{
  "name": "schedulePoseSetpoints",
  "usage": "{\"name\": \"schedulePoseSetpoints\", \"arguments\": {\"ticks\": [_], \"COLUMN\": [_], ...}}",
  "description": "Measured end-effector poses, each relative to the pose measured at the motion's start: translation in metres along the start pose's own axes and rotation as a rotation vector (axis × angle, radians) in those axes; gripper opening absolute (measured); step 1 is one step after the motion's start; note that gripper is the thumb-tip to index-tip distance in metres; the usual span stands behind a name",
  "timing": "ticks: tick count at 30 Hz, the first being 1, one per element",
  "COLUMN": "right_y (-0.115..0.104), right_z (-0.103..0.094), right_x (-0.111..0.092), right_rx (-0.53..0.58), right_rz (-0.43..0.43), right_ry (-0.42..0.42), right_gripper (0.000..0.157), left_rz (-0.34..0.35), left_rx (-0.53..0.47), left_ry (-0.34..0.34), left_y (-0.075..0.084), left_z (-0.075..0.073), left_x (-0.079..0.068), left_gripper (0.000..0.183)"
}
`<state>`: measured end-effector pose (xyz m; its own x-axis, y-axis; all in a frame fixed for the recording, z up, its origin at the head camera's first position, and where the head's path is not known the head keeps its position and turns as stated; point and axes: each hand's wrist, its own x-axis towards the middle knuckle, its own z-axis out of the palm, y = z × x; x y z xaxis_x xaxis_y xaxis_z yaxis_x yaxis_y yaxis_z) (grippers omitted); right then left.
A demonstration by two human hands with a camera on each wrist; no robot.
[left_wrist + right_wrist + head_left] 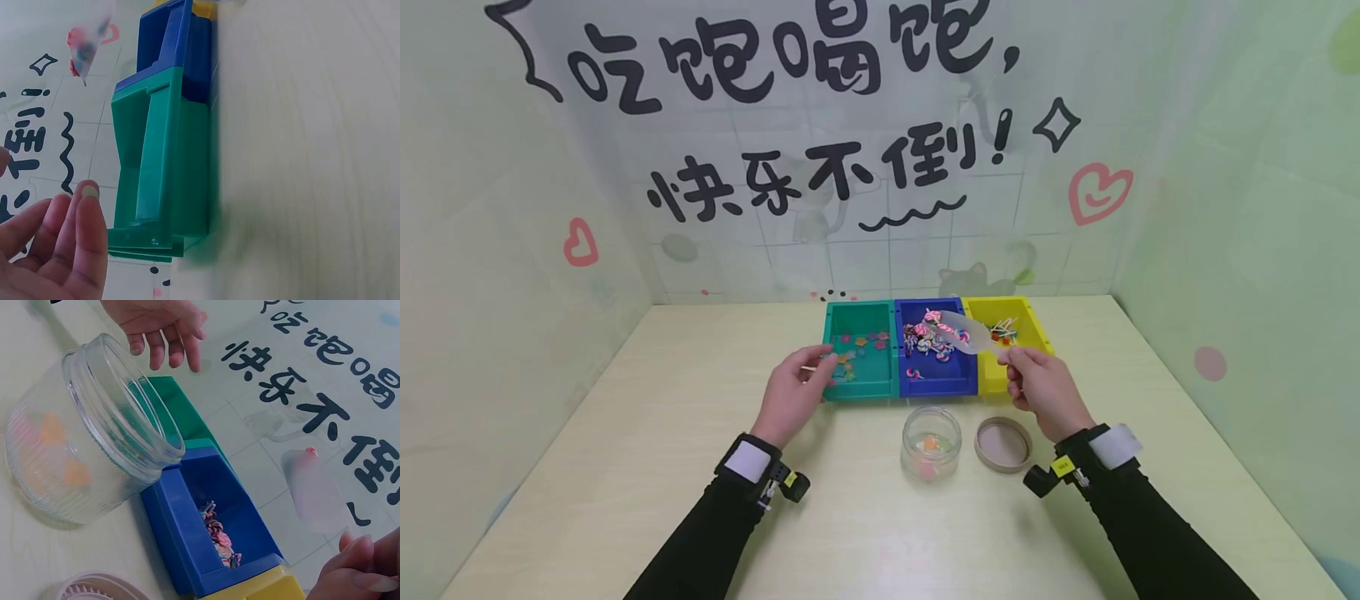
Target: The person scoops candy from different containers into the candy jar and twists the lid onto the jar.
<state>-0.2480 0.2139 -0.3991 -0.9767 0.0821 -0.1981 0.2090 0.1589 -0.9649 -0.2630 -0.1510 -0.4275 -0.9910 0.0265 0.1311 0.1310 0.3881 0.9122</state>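
Observation:
My right hand [1048,392] pinches the handle end of a translucent scoop [976,335], held above the blue bin [943,387]. Small pink-and-white swirled pieces ride on the scoop, and more pieces [217,537] like them lie in the blue bin. Fingers loosely bent, my left hand [792,396] is beside the left edge of the green bin [861,390] and holds nothing; whether it touches the bin I cannot tell. Small flat coloured pieces lie in the green bin. Nearer to me stands an uncovered glass jar [932,437] with some orange and pink pieces inside.
A yellow bin [1026,310] with small white-stick pieces adjoins the blue bin on the right. Right of the jar a round pale lid [1003,444] lies on the light wooden table [647,433]. Printed cloth walls [880,250] stand behind the bins and at both sides.

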Motion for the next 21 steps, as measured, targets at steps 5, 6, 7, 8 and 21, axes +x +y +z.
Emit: {"name": "schedulePoseSetpoints", "arguments": {"ticks": [5,6,7,8,21], "right_y": [-0.005,-0.006,-0.007,-0.007,-0.017], "right_z": [-0.005,-0.006,-0.007,-0.008,-0.019], "right_x": [-0.006,-0.007,-0.009,-0.010,-0.024], "right_rx": [0.029,0.035,0.039,0.043,0.045], "right_rz": [-0.035,-0.039,-0.043,-0.046,-0.079], "right_ry": [0.003,0.002,0.001,0.000,-0.011], "right_gripper": [0.040,0.039,0.039,0.038,0.043], "left_rz": [0.010,0.014,0.016,0.020,0.025], "left_rx": [-0.029,-0.031,-0.032,-0.032,0.060], "left_ry": [-0.047,-0.054,-0.062,-0.069,-0.173], "left_y": [-0.004,-0.004,-0.005,-0.005,0.004], "left_z": [0.005,0.006,0.007,0.009,0.027], "left_x": [-0.003,-0.004,-0.005,-0.005,-0.020], "left_gripper": [0.046,0.046,0.046,0.046,0.058]}}
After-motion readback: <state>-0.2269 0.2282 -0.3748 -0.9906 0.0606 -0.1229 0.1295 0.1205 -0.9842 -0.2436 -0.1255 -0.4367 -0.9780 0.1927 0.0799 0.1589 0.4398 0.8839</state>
